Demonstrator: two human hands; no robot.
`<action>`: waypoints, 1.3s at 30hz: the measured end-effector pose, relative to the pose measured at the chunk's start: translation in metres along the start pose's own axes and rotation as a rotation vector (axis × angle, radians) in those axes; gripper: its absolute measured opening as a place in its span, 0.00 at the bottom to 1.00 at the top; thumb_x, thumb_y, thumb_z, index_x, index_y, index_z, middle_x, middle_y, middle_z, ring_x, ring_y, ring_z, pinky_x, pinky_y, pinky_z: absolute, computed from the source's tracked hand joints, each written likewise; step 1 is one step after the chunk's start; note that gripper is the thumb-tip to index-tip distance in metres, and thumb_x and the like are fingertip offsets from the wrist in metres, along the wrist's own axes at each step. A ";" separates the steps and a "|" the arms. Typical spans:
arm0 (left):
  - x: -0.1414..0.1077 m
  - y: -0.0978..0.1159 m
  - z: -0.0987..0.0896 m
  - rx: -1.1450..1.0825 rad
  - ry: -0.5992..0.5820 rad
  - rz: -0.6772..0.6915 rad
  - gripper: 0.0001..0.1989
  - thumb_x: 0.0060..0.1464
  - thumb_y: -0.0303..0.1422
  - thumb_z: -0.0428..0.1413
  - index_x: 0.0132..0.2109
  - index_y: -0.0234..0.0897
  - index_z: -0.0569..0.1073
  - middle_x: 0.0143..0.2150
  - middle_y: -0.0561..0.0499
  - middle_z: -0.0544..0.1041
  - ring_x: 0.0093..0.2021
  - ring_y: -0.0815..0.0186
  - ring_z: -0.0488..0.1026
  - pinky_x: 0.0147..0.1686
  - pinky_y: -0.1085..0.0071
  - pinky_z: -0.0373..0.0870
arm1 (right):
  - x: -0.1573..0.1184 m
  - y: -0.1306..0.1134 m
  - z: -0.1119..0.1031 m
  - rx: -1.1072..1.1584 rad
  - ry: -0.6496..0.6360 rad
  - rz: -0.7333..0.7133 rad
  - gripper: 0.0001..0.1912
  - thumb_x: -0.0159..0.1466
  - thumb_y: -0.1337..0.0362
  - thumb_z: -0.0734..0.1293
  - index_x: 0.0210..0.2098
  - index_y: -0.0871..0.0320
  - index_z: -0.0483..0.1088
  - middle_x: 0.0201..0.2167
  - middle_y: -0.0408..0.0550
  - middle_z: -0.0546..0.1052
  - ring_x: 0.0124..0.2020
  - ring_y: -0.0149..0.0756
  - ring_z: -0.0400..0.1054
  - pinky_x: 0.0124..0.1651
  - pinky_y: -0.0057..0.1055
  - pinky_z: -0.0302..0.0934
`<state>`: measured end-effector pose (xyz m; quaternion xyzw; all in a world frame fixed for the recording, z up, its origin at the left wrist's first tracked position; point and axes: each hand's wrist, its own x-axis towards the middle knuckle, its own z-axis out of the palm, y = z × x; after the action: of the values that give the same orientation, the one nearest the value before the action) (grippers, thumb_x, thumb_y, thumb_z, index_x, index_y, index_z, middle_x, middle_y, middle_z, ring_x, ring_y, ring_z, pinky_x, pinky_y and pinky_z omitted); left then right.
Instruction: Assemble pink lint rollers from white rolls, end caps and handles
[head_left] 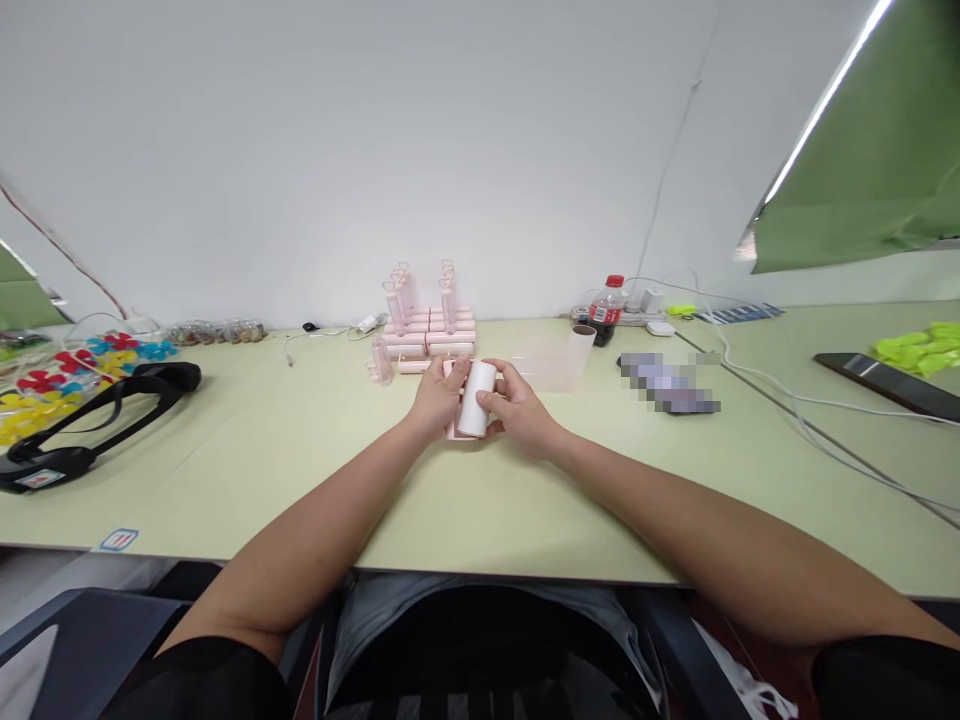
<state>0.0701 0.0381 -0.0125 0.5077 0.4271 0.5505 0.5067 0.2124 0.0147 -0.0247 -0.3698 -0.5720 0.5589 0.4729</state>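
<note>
My right hand (521, 405) is closed on a white paper roll (477, 398), its thumb lying across the side. Close against it, my left hand (441, 395) is closed on a pale pink plastic part (454, 428), most of which is behind the fingers and the roll. Just beyond my hands, pink-edged white rolls (406, 347) lie stacked, with several slim pink handles with wire loops (448, 305) standing on them. A clear pinkish plastic piece (382, 360) stands left of the stack. To the right lies a translucent pink sheet (541, 368).
A cup-like tube (581, 345) and a cola bottle (606, 312) stand at the back right, near a blurred-out flat item (667, 383). White cables (795, 400) cross the right side beside a dark phone-like slab (889, 385). Left are a black strap-like frame (105, 425) and colourful pinwheels (75, 370).
</note>
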 end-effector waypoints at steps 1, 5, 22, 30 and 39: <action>-0.001 0.000 0.000 -0.009 -0.014 0.025 0.23 0.52 0.53 0.60 0.40 0.39 0.65 0.34 0.52 0.73 0.31 0.66 0.74 0.27 0.69 0.72 | 0.000 0.001 0.000 -0.006 -0.016 -0.005 0.31 0.57 0.58 0.70 0.57 0.47 0.55 0.47 0.47 0.72 0.37 0.39 0.73 0.25 0.34 0.72; -0.004 0.001 0.001 -0.053 -0.075 0.117 0.26 0.49 0.54 0.61 0.42 0.39 0.65 0.36 0.51 0.74 0.32 0.65 0.74 0.28 0.68 0.74 | 0.000 0.006 -0.001 -0.043 -0.084 -0.061 0.39 0.55 0.59 0.73 0.60 0.45 0.51 0.49 0.50 0.71 0.39 0.40 0.74 0.31 0.35 0.73; -0.006 0.001 0.001 0.233 0.025 0.354 0.23 0.56 0.56 0.54 0.36 0.38 0.68 0.31 0.52 0.72 0.30 0.67 0.69 0.28 0.71 0.67 | 0.002 0.007 -0.004 -0.396 -0.094 -0.183 0.38 0.56 0.62 0.68 0.62 0.51 0.48 0.42 0.46 0.71 0.37 0.40 0.71 0.37 0.38 0.67; -0.007 0.000 0.002 0.272 0.053 0.359 0.22 0.58 0.54 0.52 0.36 0.38 0.67 0.29 0.53 0.70 0.28 0.68 0.67 0.26 0.72 0.65 | 0.000 0.000 -0.002 -0.438 -0.118 -0.207 0.37 0.54 0.63 0.68 0.60 0.52 0.50 0.40 0.46 0.71 0.36 0.40 0.70 0.36 0.36 0.64; -0.008 -0.002 0.002 0.250 0.070 0.355 0.20 0.57 0.53 0.54 0.36 0.40 0.66 0.30 0.54 0.70 0.29 0.67 0.68 0.28 0.71 0.65 | -0.002 -0.001 -0.002 -0.556 -0.108 -0.235 0.38 0.54 0.63 0.67 0.61 0.52 0.50 0.41 0.48 0.73 0.37 0.43 0.69 0.38 0.37 0.63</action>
<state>0.0723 0.0306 -0.0152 0.6144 0.4135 0.5910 0.3198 0.2151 0.0134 -0.0236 -0.3861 -0.7662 0.3415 0.3837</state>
